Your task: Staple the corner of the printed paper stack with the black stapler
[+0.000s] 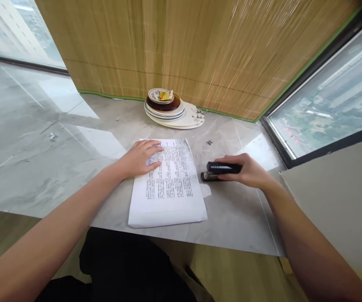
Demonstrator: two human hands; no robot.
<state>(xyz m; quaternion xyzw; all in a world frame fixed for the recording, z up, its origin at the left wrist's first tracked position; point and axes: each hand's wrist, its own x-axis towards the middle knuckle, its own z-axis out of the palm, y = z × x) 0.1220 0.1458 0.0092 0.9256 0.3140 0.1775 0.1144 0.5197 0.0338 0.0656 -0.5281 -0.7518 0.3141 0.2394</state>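
A stack of printed paper sheets [168,209] lies on the grey marble-look ledge in front of me. My left hand [143,157] rests flat on its upper left part, fingers spread over the text. To the right of the paper, my right hand [247,170] is wrapped round a black stapler [223,168]. The stapler's jaw points left toward the sheets' right edge, a small gap apart from it. Its lower arm is at or just above the ledge; I cannot tell which.
Stacked plates [168,113] with a small yellow packet [166,95] on top stand at the back, before a bamboo blind [168,50]. Small staple strips [210,142] lie right of the paper. A little crumpled scrap [53,136] is at left. Windows flank the ledge [237,226].
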